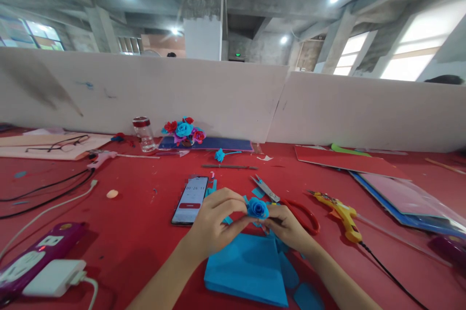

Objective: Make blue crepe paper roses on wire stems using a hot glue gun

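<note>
A blue paper rose [258, 208] with rolled petals is held up between my two hands. My left hand [223, 214] pinches its left side with thumb and forefinger. On the other side, the fingers of my right hand [282, 222] are closed on its lower right edge. Below the rose lies a stack of blue paper [243, 266]. Loose blue petal pieces [307, 296] are spread at its right. Red-handled scissors [302, 213] rest just beyond my right hand, and a phone [190, 200] showing a timer lies left of my left hand.
A yellow glue gun [340, 213] lies to the right, its cord trailing forward. A finished blue flower [220, 155], a flower bouquet [184, 130] and a glass jar [144, 134] stand or lie toward the white partition [182, 91]. A purple power strip [43, 251] sits at left.
</note>
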A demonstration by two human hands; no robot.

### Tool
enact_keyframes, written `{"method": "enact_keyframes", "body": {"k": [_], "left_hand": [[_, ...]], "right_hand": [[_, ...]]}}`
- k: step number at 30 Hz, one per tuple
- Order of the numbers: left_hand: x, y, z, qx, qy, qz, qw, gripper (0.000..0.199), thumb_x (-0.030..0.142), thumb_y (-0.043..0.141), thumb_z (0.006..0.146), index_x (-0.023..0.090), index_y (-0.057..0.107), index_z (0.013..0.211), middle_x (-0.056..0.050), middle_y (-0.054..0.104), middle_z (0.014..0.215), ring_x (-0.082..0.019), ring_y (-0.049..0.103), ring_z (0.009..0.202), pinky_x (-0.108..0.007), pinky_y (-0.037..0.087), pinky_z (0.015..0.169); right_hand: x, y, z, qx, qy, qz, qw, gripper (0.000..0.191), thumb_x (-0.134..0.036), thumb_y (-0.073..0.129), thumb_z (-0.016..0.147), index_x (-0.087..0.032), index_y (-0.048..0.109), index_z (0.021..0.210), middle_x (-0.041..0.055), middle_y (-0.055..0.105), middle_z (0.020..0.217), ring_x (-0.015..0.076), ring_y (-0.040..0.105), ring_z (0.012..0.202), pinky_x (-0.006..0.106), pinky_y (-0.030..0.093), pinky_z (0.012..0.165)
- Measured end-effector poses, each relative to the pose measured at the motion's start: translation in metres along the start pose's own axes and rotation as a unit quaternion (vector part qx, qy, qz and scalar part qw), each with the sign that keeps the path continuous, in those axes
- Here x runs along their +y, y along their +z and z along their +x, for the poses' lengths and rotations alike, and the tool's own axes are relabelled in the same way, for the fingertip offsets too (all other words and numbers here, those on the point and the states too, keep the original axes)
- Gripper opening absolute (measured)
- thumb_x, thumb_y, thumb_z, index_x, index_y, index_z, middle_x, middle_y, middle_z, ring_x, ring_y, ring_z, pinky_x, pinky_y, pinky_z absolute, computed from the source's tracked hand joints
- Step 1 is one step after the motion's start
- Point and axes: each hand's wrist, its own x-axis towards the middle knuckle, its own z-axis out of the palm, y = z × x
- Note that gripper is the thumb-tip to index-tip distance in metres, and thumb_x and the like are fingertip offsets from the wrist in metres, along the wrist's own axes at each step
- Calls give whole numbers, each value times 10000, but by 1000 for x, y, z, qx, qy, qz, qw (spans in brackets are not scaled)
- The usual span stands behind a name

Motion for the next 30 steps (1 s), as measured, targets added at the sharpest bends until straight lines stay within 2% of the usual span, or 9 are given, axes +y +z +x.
{"method": "enact_keyframes", "body": {"k": [11, 17, 23, 30], "left_hand": [[-3, -4, 3, -25, 18, 25, 999, 96, 140, 658, 739, 187, 594, 794, -31, 625, 780, -149, 572, 709, -280, 456, 658], [-1, -6, 6, -44, 23, 27, 998, 32, 208, 634, 771, 194, 625, 798, -44, 648, 784, -151, 597, 708, -270, 475, 650], [0, -8, 6, -34, 7, 39, 999, 38, 208, 641, 762, 188, 610, 754, -27, 660, 738, -137, 612, 670, -243, 485, 640], [-1, -8, 7, -18, 22, 55, 998, 74, 182, 675, 732, 196, 611, 768, -18, 674, 761, -129, 625, 673, -228, 487, 649]], "right_hand": [[0, -4, -1, -2, -2, -21, 1000, 308, -367, 510, 843, -133, 628, 681, 1, 521, 553, 83, 475, 478, 190, 388, 468], [0, -6, 0, 1, -10, -40, 999, 296, -351, 507, 849, -138, 639, 692, 8, 549, 564, 89, 479, 508, 195, 380, 495], [-1, -7, -1, 3, -7, -59, 998, 282, -332, 513, 848, -134, 660, 711, 20, 573, 566, 100, 498, 525, 203, 394, 514], [-2, -8, -1, 11, 0, -56, 998, 281, -328, 507, 850, -131, 667, 730, 28, 586, 596, 102, 512, 539, 204, 406, 523]]}}
